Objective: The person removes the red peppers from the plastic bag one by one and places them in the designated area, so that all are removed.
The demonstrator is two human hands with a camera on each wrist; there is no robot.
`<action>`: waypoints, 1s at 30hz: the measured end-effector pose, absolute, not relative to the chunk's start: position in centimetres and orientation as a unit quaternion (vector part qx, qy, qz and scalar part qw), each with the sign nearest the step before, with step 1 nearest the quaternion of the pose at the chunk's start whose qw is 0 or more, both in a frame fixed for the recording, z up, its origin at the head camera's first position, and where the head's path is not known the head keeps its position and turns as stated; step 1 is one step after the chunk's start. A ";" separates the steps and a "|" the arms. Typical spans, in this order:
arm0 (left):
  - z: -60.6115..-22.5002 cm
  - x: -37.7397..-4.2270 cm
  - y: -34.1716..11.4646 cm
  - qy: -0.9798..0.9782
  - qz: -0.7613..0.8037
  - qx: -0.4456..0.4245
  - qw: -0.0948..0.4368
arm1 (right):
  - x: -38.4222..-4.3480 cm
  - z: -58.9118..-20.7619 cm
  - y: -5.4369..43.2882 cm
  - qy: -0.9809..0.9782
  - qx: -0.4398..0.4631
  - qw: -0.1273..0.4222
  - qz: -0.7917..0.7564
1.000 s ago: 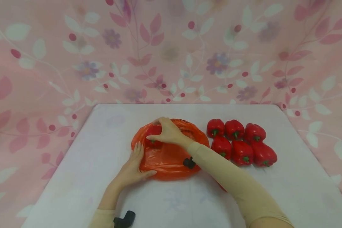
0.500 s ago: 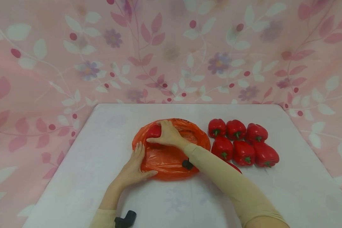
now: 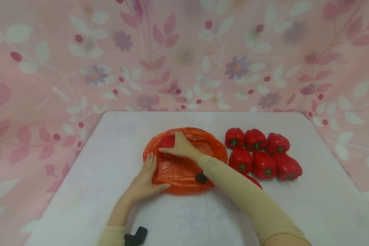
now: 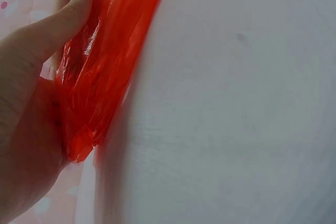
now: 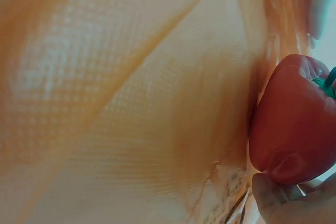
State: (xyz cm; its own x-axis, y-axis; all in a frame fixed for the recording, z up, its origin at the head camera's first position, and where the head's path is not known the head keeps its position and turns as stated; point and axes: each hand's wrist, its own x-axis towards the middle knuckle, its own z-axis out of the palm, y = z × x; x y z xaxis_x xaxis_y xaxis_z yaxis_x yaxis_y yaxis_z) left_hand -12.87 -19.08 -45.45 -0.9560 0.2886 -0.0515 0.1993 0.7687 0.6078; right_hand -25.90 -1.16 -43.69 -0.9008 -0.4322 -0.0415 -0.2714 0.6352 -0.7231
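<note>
An orange plastic bag (image 3: 175, 172) lies spread on the table, its rim forming a wide oval around a basket-like hollow. Inside, at the left, my right hand (image 3: 184, 146) grips a red bell pepper (image 3: 167, 141), thumb on the near side and fingers over the far side. In the right wrist view the pepper (image 5: 294, 124) shows its green stem, next to the bag's wall (image 5: 157, 103). My left hand (image 3: 144, 180) rests against the bag's left outer side, fingers extended and thumb along the front. The left wrist view has the thumb against the orange plastic (image 4: 113, 51).
Several red bell peppers (image 3: 263, 165) stand in two rows right of the bag. Another pepper (image 3: 253, 181) is partly hidden under my right forearm. The white table (image 3: 184, 222) ends at a pink floral cloth (image 3: 184, 58) behind.
The pepper in my right hand has tilted inside the bag, its stem now less visible. My right forearm has shifted slightly, showing more of the pepper beside it. My left hand stays put.
</note>
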 end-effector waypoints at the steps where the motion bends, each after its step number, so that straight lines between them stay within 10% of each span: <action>1: -45.4 -12.9 -19.1 0.938 0.314 0.129 0.072 | -25.8 -43.5 -1.1 0.895 -0.193 0.106 -0.387; 30: -45.4 -12.9 -19.2 0.939 0.313 0.124 0.074 | -24.2 -36.0 2.6 0.832 -0.329 -0.074 -0.441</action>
State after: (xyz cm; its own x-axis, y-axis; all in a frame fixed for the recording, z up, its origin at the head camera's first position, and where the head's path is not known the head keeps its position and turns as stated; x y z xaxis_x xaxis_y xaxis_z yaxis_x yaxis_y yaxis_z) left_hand -12.93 -19.24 -45.37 -0.9584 0.2789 -0.0608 0.1865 0.7729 0.6065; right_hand -24.20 2.56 -35.98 -0.7731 -0.4820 0.4124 -0.6120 0.3958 -0.6847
